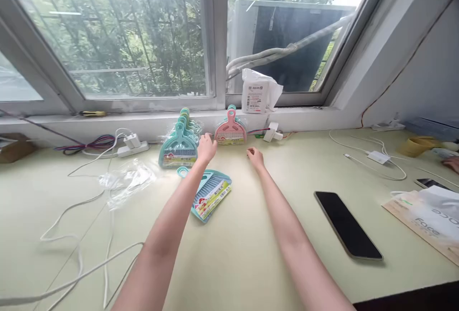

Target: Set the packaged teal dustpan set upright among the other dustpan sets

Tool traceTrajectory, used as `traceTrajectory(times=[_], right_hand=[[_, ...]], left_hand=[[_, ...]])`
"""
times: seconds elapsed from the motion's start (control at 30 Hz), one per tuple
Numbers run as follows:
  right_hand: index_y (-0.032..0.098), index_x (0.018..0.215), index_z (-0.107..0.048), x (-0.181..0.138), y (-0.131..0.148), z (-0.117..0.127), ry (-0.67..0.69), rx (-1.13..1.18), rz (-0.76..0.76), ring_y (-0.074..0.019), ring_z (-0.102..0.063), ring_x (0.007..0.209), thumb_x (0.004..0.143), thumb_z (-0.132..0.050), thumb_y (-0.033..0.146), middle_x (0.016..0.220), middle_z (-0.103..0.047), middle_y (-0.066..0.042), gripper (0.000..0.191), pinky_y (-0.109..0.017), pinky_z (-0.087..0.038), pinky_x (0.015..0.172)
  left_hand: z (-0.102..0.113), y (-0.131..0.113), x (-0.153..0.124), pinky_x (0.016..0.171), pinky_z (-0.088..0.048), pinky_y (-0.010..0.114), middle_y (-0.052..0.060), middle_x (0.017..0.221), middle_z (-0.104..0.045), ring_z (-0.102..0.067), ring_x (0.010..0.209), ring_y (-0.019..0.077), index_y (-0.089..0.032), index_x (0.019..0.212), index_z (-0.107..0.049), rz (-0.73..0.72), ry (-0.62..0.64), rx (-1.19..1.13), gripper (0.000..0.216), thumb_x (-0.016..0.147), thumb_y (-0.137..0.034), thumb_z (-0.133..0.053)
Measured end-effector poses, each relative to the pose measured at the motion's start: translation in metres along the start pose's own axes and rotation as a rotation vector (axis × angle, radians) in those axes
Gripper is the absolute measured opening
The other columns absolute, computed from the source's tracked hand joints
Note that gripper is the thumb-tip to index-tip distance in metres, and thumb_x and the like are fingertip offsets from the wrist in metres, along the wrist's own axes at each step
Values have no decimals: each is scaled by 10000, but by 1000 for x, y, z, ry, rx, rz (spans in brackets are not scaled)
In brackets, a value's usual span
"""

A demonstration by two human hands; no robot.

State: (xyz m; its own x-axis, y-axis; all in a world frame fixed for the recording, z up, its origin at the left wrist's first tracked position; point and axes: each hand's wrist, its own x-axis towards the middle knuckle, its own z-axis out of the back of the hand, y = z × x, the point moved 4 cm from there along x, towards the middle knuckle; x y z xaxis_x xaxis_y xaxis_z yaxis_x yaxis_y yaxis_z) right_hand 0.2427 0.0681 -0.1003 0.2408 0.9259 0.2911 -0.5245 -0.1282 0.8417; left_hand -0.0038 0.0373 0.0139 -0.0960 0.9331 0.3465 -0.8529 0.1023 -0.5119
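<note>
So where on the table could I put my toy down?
Bare table lies between the right hand and the black phone, and near the front edge. It is crowded by the window: teal dustpan sets, a pink one, beside the left hand. White cables sprawl at left.

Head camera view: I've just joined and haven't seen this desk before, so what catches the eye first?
Two bare arms stretch toward the window sill: the left hand reaches between the upright teal dustpan sets and a pink dustpan set, the right hand rests on the desk. A black phone lies right.
</note>
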Motion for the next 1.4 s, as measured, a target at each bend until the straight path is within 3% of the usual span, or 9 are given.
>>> traceTrajectory(times=[0.23, 0.33, 0.43, 0.53, 0.7, 0.83, 0.93, 1.07, 1.4], right_hand=[[251, 913, -676, -77, 31, 4, 182, -166, 146, -228, -594, 1003, 864, -412, 521, 1012, -692, -49, 381, -361, -414, 890], [276, 1014, -670, -115, 46, 4, 238, -242, 222, -264, -522, 1136, 863, -420, 569, 1168, -641, -56, 414, -445, -336, 992], [288, 1060, -651, -148, 59, 1, 300, -265, 254, -273, -465, 1215, 834, -471, 598, 1276, -576, -56, 424, -504, -214, 1072], [274, 1059, -634, -168, 68, -2, 319, -286, 228, -285, -421, 1260, 803, -525, 592, 1320, -530, -73, 422, -549, -145, 1085], [207, 1013, -571, -177, 68, 3, 236, -232, 136, -270, -512, 1138, 693, -671, 485, 1170, -599, -113, 435, -461, -314, 1010], [223, 995, -483, -176, 56, 12, 184, 29, -2, -218, -588, 976, 655, -673, 480, 1059, -623, -67, 466, -370, -440, 856], [234, 987, -446, -172, 50, 15, 117, 144, -63, -205, -603, 944, 652, -665, 454, 1033, -624, -58, 458, -352, -457, 828], [241, 999, -444, -170, 50, 10, 103, 193, -91, -209, -610, 936, 644, -664, 476, 1004, -626, -51, 480, -355, -474, 813], [263, 1132, -421, -182, 68, 8, 148, 468, -105, -219, -606, 990, 577, -748, 406, 1070, -591, -58, 660, -367, -519, 827]], left_hand=[[69, 22, -93, 893, -417, 356, 97, 992, -607, -518, 1047, 255, -207, 882, -597, -78, -27, 94, 230, 881, -371, -436], [92, 39, -143, 893, -416, 366, 112, 1037, -595, -506, 1061, 271, -211, 930, -599, -40, 2, 155, 279, 852, -450, -478], [96, 59, -187, 877, -424, 403, 167, 1108, -563, -478, 1109, 313, -172, 1103, -547, 81, 36, 213, 406, 838, -473, -486], [82, 72, -212, 907, -395, 461, 231, 1136, -543, -450, 1144, 360, -123, 1056, -559, 169, 119, 249, 445, 833, -499, -477], [49, 70, -210, 993, -338, 444, 228, 1260, -501, -399, 1247, 366, -143, 936, -564, 214, 157, -150, 338, 762, -429, -609], [26, 59, -195, 936, -422, 381, 175, 1238, -552, -535, 1154, 281, -169, 1117, -457, 289, 153, -817, 450, 764, -377, -644], [14, 49, -190, 848, -489, 365, 136, 1184, -600, -630, 1001, 230, -199, 1208, -360, 241, 270, -1177, 565, 766, -375, -664], [7, 51, -193, 798, -516, 386, 113, 1069, -653, -661, 909, 233, -217, 1231, -341, 304, 348, -1276, 658, 728, -445, -699], [4, 59, -192, 906, -489, 453, 113, 1093, -644, -603, 1060, 311, -174, 1119, -495, 259, 222, -1402, 683, 510, -171, -804]])
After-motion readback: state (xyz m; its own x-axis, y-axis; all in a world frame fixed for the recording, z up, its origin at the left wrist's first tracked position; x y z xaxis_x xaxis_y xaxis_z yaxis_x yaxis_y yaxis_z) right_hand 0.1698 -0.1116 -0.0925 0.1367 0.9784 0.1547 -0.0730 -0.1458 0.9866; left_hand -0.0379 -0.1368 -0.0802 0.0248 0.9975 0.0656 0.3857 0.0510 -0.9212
